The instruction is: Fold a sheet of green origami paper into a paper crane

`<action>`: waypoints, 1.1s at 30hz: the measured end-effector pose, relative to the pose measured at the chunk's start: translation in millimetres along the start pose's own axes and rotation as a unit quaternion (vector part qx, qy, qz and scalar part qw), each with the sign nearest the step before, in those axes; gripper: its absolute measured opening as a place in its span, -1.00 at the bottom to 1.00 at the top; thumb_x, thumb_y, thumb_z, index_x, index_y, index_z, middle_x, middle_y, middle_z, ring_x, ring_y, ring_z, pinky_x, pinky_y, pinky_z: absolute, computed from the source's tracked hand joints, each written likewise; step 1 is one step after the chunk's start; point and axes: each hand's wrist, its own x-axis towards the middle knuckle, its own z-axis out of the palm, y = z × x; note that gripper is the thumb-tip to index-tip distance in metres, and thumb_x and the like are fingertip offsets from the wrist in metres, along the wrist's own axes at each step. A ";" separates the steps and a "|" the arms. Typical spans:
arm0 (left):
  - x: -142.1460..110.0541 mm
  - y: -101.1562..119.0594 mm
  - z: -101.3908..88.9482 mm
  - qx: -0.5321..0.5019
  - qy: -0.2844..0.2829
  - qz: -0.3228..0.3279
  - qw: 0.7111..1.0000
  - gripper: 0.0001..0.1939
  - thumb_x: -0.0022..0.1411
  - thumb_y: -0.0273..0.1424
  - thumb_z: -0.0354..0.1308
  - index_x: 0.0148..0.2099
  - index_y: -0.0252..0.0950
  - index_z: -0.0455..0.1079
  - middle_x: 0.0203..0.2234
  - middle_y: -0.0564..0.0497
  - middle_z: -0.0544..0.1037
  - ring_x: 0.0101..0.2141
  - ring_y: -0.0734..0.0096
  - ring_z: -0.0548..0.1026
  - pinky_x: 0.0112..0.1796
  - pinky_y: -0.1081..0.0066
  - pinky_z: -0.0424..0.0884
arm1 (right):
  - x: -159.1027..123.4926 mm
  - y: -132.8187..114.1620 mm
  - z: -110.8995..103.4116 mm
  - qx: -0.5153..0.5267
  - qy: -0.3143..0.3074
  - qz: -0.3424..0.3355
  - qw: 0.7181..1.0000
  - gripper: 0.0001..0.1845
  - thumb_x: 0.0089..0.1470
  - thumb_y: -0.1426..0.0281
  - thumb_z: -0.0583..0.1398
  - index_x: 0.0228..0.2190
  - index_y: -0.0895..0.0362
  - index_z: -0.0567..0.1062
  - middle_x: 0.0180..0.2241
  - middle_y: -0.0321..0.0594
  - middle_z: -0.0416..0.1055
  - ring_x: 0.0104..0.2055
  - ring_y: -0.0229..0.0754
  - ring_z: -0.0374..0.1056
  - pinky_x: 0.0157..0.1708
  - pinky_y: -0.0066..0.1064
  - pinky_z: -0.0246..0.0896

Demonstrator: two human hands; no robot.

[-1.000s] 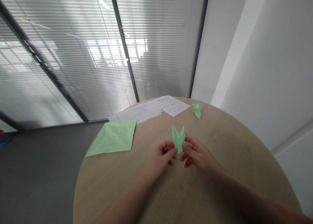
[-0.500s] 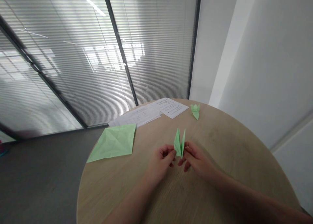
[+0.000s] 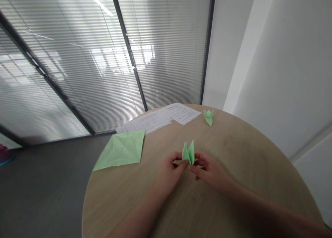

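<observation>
A small piece of folded green paper (image 3: 191, 153) stands between my hands above the table, its pointed flaps facing up and spread apart like a V. My left hand (image 3: 173, 168) pinches its lower left side, thumb in front and fingers behind. On the other side, my right hand (image 3: 206, 169) grips the lower right, its thumb close to the left thumb at the bottom. The fingertips behind the paper are partly hidden.
A creased green paper sheet (image 3: 121, 149) lies at the left edge of the round wooden table (image 3: 249, 182). Behind it are printed white sheets (image 3: 181, 112). A folded green paper figure (image 3: 208, 117) sits at the back right, near the white wall (image 3: 290, 65).
The thumbs have come closer together at the bottom of the folded paper. Its upright flaps have turned and tilted slightly to the left. The whole view has shifted a little.
</observation>
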 end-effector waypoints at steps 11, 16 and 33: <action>0.1 -0.6 2.3 -0.009 0.034 0.001 0.999 -0.94 0.10 -0.43 0.26 -0.34 -0.32 0.47 -0.44 0.01 0.57 -0.41 0.37 0.53 -0.35 0.41 0.42 | 1.4 3.7 1.4 0.019 0.016 0.008 1.000 -0.50 -0.05 0.18 0.34 -0.12 0.15 0.37 -0.33 -0.20 0.46 -0.37 -0.29 0.36 -0.47 -0.48 0.38; 1.9 1.9 4.1 -0.100 0.054 0.013 0.993 -0.74 -0.02 -0.48 0.32 -0.35 -0.27 0.26 -0.53 0.17 0.37 -0.50 0.52 0.37 -0.49 0.54 0.29 | 0.7 3.6 2.2 0.045 0.033 -0.012 0.998 -0.50 -0.09 0.19 0.37 -0.19 0.12 0.31 -0.32 -0.23 0.44 -0.35 -0.28 0.37 -0.50 -0.51 0.34; 4.3 0.3 -1.2 -0.166 -0.064 -0.078 0.981 -0.65 0.06 -0.13 0.34 -0.35 -0.36 0.55 -0.48 -0.01 0.55 -0.44 0.43 0.47 -0.37 0.43 0.45 | -1.5 -2.5 -1.5 0.071 0.038 -0.015 0.997 -0.51 -0.05 0.04 0.34 -0.33 0.12 0.30 -0.52 -0.39 0.30 -0.54 -0.38 0.27 -0.55 -0.52 0.28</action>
